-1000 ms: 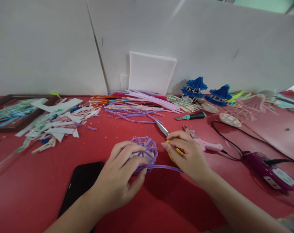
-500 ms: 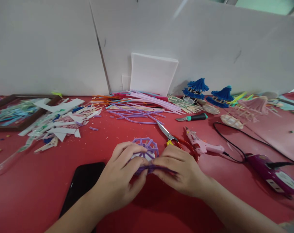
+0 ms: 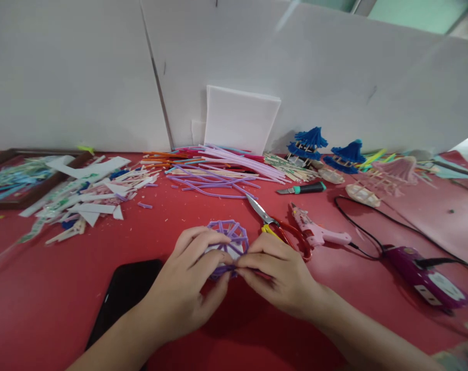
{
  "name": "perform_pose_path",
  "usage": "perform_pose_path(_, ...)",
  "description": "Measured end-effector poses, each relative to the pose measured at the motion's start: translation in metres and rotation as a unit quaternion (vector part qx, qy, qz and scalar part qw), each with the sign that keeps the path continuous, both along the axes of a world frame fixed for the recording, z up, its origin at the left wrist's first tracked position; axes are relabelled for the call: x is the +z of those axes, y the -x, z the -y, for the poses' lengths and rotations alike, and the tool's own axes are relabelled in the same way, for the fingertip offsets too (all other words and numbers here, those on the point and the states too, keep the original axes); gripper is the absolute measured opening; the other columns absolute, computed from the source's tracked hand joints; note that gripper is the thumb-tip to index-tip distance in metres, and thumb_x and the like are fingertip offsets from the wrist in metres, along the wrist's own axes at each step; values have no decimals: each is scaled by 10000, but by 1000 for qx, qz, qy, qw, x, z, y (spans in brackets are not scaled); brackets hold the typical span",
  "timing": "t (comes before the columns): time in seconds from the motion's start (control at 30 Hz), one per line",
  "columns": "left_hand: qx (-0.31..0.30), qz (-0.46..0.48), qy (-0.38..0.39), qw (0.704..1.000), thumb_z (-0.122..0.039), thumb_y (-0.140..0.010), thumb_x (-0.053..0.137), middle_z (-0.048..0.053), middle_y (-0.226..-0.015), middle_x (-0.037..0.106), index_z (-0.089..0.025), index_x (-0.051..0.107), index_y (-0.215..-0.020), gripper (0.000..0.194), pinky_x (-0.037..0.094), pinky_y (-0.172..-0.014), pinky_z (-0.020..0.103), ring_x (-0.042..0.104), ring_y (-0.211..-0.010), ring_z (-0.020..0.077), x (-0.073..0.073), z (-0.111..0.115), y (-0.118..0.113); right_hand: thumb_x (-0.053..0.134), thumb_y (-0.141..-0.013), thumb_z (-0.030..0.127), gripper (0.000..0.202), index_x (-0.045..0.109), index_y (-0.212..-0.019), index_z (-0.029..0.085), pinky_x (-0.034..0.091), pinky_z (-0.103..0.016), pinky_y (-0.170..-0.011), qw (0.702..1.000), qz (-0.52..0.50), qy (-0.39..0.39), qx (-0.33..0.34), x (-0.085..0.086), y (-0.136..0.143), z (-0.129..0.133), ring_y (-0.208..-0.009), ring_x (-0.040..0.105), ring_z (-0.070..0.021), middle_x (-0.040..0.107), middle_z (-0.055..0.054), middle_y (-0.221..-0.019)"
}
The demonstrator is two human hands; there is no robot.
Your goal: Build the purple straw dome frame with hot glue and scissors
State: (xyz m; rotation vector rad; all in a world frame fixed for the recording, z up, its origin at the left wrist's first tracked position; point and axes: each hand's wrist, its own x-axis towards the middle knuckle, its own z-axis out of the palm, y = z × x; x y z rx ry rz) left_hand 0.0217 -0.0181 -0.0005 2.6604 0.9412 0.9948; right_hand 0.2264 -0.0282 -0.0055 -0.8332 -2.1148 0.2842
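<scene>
Between my hands is a small round, wheel-like frame (image 3: 238,235) made of thin purple stems that look like pipe cleaners. Spokes run inward from its rim, and a white piece shows among them. My left hand (image 3: 193,275) is closed on the frame's left and near side, with fingertips over its spokes. At the near rim my right hand (image 3: 280,270) pinches a purple stem, thumb and forefinger touching the frame close to my left fingertips. Fingers hide much of the near rim and the stem's end.
Red-handled scissors (image 3: 270,219), a pink glue gun (image 3: 315,229) and a utility knife (image 3: 303,188) lie to the right. A black phone (image 3: 121,293) is by my left forearm. Behind are coloured stems (image 3: 226,165), paper scraps (image 3: 98,206), blue-roofed models (image 3: 309,144) and a purple power strip (image 3: 423,275).
My right hand has shifted slightly left, closer to my left fingertips. The purple stem that stuck out along its fingers no longer shows there. The view has moved a little.
</scene>
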Motion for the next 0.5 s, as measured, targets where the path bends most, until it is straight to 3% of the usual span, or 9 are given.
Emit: perform_pose_path(0.5, -1, 1, 16, 1000, -120, -863, 550, 65, -1128, 573, -195, 584, -977, 141, 387, -966, 370, 443, -1103, 225, -1, 1, 0, 461, -912, 97, 132, 554, -872, 181, 465, -282, -672, 997, 37, 60, -11, 3, 5, 5, -767, 523, -170, 567, -50, -826)
